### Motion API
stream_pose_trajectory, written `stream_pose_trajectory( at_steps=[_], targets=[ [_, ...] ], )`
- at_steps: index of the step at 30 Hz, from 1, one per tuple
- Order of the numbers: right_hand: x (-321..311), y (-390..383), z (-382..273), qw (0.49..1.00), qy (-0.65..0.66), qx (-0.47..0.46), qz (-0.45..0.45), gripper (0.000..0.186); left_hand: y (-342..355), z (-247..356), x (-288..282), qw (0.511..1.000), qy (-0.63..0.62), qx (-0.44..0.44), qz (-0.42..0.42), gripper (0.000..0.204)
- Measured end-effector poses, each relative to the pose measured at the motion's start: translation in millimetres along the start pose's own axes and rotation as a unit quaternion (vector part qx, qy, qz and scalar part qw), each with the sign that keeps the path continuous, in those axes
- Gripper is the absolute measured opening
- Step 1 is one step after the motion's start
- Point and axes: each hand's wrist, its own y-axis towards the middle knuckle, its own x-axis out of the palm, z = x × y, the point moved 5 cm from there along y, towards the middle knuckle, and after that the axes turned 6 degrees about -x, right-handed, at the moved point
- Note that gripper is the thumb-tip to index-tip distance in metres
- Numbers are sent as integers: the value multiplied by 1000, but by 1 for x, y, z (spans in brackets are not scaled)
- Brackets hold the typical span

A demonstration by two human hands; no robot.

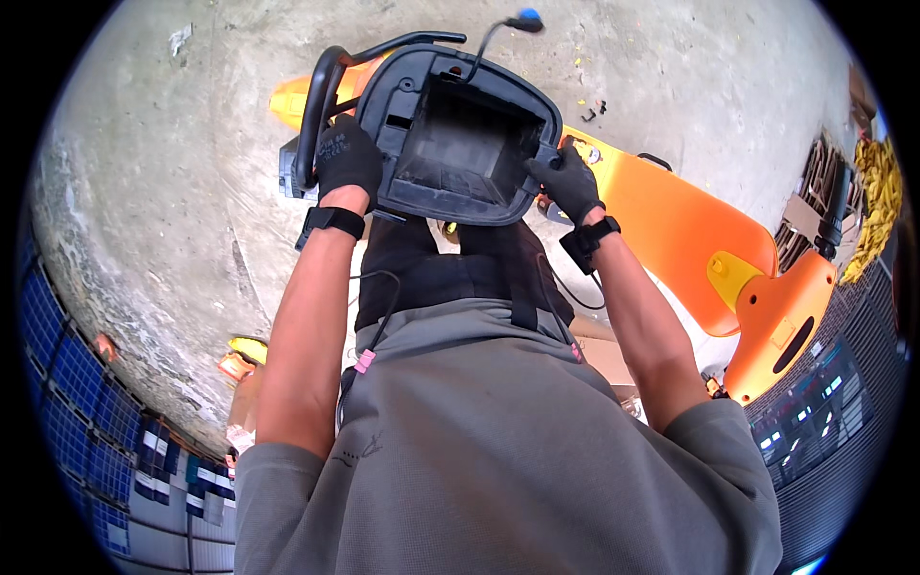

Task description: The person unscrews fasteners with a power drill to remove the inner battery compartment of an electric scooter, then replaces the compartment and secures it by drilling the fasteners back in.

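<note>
Here, blk tub (460, 139), prob. in L+R fingers (550, 175)

Floor (230, 125): grey concrete, patchy and stained, roughest along the left
Scrap (180, 38): whitish, crumpled, at the upper left
Dark bits (588, 115): small, close together, upper right of centre
Yellow flecks (582, 102): tiny, scattered beside and above those bits
Yellow piece (251, 349): lower left, just beside an orange piece (233, 366)
Cardboard (803, 213): piled at the right, near a yellow heap (874, 206)
Orange panel (671, 220): long, right; its contact with the floor is hidden
</note>
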Motion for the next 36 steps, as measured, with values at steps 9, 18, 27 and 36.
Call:
stream_pose_trajectory(
  at_steps=[9, 18, 27, 36],
  targets=[
    [-24, -11, -7, 975, 220, -15, -41, 35, -22, 18, -27, 997, -16, 48, 65, 13],
    [-43, -32, -11, 960, 278, -26, -28, 26, -50, 47, -72, 988, 35, 104, 109, 9],
    [-60, -33, -6, 959, 265, -41, -88, 30, -54, 43, -93, 988, -134, 68, -16, 25],
    [-119, 9, -164, 933, 154, -311, 94, 48, -65, 43, -73, 985, -124, 120, -21, 21]
  ],
)
